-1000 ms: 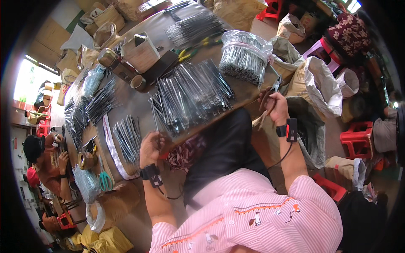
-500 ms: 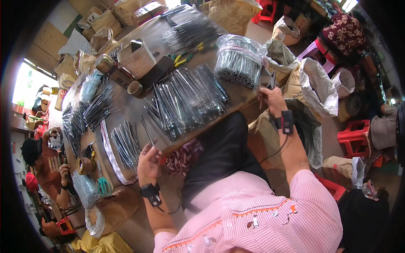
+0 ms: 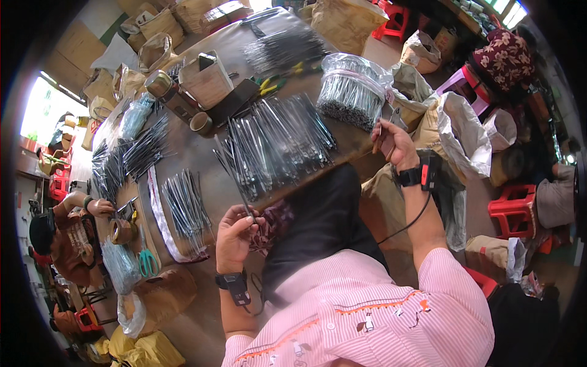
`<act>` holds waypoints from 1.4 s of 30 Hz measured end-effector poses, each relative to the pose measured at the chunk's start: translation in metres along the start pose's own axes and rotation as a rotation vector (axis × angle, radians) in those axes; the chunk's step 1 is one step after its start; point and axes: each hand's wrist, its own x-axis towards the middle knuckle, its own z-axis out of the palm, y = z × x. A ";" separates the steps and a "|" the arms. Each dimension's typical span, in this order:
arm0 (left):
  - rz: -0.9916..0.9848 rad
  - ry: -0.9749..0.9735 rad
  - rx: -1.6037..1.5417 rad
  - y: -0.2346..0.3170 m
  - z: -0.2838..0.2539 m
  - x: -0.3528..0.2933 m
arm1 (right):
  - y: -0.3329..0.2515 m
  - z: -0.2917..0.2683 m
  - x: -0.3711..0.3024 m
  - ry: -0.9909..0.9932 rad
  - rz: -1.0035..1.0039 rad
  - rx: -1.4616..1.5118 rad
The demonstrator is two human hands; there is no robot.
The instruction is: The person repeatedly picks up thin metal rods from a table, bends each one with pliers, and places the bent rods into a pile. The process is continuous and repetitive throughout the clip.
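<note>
My left hand is at the near edge of the table, its thumb and fingers pinched on a thin dark strip that points up and away. Beyond it lies a wide row of similar shiny, metal-looking strips. A smaller group of strips rests to its left. My right hand is raised off the table's right edge with fingers curled. A small brownish piece shows at its fingertips, too small to name. Just beyond that hand stands a thick round bundle of strips in clear plastic.
On the table are a flask, a cup, an open box, yellow-handled pliers and teal scissors. Open sacks crowd the right side. A co-worker sits at the left; red stools stand around.
My left hand has moved right along the table edge with the strip. My right hand's fingers have curled in more, near the same place. The co-worker's arm has reached down to the table.
</note>
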 end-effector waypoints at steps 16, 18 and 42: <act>-0.149 -0.134 0.114 -0.028 0.040 0.002 | 0.017 0.052 -0.067 0.119 0.013 -0.139; -0.154 -0.154 0.144 -0.031 0.049 0.002 | 0.032 0.067 -0.079 -0.014 0.008 -0.206; -0.003 -0.223 0.127 -0.041 0.077 0.009 | 0.106 0.137 -0.124 -0.181 -0.168 -0.562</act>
